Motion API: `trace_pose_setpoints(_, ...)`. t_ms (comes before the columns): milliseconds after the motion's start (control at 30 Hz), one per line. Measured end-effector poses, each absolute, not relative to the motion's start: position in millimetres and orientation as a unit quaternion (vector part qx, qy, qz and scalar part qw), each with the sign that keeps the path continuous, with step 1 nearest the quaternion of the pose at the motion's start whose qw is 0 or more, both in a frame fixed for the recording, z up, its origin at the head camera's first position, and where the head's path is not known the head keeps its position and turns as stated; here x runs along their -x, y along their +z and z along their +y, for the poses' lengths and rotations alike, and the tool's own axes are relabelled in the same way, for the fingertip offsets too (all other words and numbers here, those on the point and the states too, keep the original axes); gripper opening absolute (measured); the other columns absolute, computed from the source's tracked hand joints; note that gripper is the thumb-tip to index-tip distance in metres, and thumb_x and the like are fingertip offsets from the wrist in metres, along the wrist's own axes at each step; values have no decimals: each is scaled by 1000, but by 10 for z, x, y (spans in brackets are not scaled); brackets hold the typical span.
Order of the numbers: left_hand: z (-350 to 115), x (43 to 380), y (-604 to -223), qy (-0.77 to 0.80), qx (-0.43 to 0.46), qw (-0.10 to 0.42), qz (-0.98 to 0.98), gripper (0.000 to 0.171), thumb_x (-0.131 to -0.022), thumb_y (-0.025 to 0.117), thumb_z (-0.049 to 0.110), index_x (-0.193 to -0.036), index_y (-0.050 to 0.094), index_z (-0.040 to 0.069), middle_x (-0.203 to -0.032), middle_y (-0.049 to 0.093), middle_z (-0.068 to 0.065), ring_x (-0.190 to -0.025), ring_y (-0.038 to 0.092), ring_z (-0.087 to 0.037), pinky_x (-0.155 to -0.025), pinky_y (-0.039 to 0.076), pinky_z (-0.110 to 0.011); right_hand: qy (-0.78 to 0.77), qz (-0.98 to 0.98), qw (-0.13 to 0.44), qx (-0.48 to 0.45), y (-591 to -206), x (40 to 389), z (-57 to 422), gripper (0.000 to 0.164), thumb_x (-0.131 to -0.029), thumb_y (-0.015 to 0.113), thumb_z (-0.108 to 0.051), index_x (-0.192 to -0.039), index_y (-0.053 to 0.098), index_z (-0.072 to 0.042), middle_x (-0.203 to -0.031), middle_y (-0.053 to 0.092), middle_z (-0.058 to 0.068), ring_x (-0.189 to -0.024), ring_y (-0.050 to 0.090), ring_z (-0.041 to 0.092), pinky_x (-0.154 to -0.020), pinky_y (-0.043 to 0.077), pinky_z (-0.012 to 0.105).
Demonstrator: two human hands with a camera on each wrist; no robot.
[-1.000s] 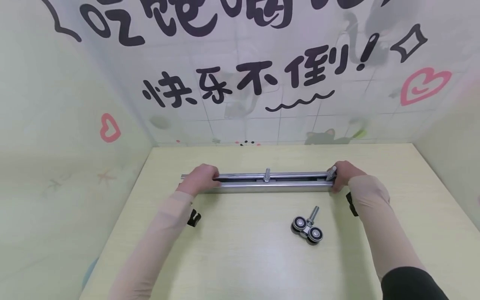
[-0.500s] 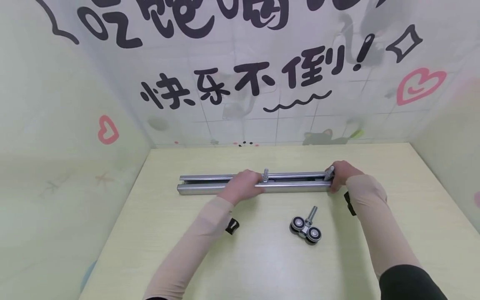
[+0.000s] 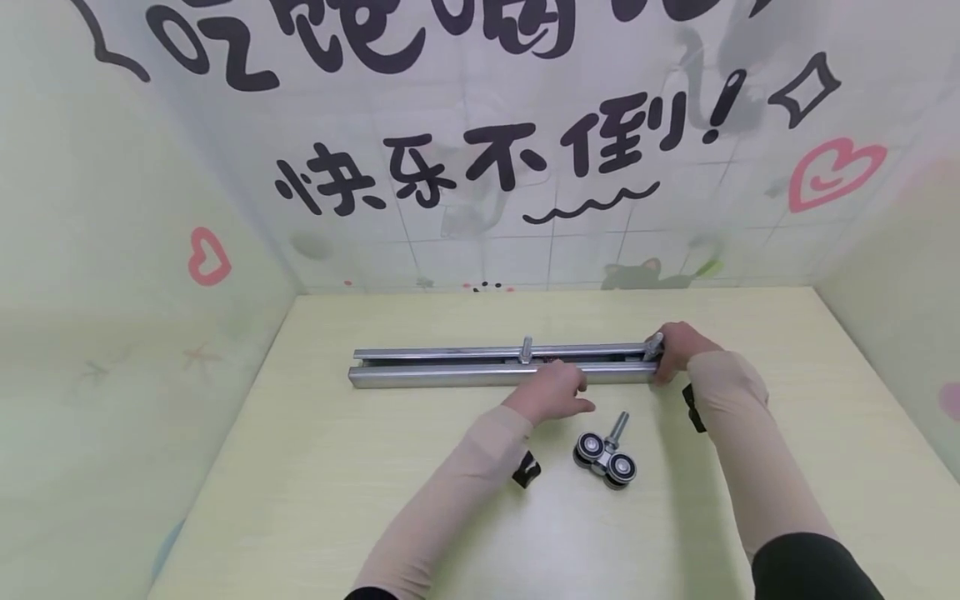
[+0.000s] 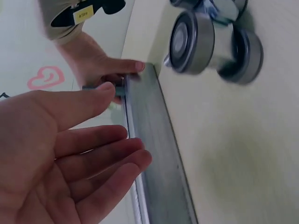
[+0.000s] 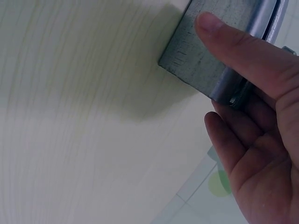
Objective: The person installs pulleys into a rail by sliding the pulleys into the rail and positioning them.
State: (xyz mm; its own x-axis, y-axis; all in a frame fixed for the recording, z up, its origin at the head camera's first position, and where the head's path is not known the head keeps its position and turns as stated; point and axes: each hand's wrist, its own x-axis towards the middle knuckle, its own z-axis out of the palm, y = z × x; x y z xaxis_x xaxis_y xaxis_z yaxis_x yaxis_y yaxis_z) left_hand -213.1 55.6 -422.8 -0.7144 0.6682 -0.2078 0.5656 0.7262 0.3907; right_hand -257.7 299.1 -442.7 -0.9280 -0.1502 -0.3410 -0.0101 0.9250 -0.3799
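Note:
A long silver metal rail (image 3: pixel 435 379) with a slot along its top lies across the table. Two upright bolts stick up through the slot, a middle bolt (image 3: pixel 527 350) and a right-end bolt (image 3: pixel 654 345). My right hand (image 3: pixel 681 348) grips the rail's right end, its thumb (image 5: pixel 224 35) on the rail's near side. In front of the rail my left hand (image 3: pixel 551 393) hovers with loosely bent fingers and holds nothing. Just right of it lies a wheeled roller (image 3: pixel 604 460) with a threaded bolt, seen large in the left wrist view.
The pale wood-grain table (image 3: pixel 315 483) meets a printed back wall (image 3: pixel 480 258) behind the rail. A left wall (image 3: pixel 135 350) and a right wall (image 3: pixel 892 333) stand at its sides.
My left hand has let go of the rail's left part and moved right along it, then forward off it toward the roller. My right hand stays at the rail's right end.

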Motion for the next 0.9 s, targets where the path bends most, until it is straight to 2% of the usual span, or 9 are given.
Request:
trace_pose_setpoints(167, 735, 2069, -4335, 141, -345, 185, 909, 25, -86, 61, 30, -95, 67, 8, -97, 67, -3, -82, 61, -13, -72, 48, -20, -189, 964, 183, 46, -4410, 2557, 2978, 61, -51, 84, -8, -106, 62, 4, -94, 65, 18, -78, 56, 23, -78, 48, 42)
trace_pose_setpoints(267, 836, 2036, -4394, 129, -349, 190, 909, 25, -85, 61, 31, -93, 68, 9, -93, 67, 0, -79, 59, -10, -69, 47, -18, -190, 964, 180, 53, -4381, 2543, 2966, 61, -50, 83, -8, -106, 63, 3, -92, 66, 16, -77, 56, 23, -78, 48, 43)
trace_pose_setpoints(400, 938, 1998, -4450, 123, -331, 199, 914, 23, -83, 64, 31, -75, 64, 9, -72, 61, 3, -62, 50, -8, -55, 42, -18, -189, 964, 176, 57, -4363, 2531, 2967, 62, -50, 83, -9, -108, 63, 1, -91, 66, 15, -77, 56, 23, -79, 48, 43)
trace_pose_setpoints(533, 1001, 1963, -4504, 125, -307, 215, 919, 32, -82, 65, 31, -61, 51, 12, -58, 47, 4, -53, 43, -9, -49, 38, -20, -189, 964, 179, 54, -4365, 2530, 2979, 62, -51, 84, -10, -108, 63, 1, -91, 66, 15, -77, 56, 22, -79, 48, 42)
trace_pose_setpoints(900, 1104, 1915, -4578, 116, -274, 235, 925, 32, -80, 65, 31, -60, 49, 14, -61, 50, 4, -56, 49, -9, -51, 40, -21, -189, 964, 178, 61, -4378, 2540, 2996, 61, -51, 83, -10, -107, 64, 0, -91, 66, 14, -76, 54, 21, -75, 48, 38)
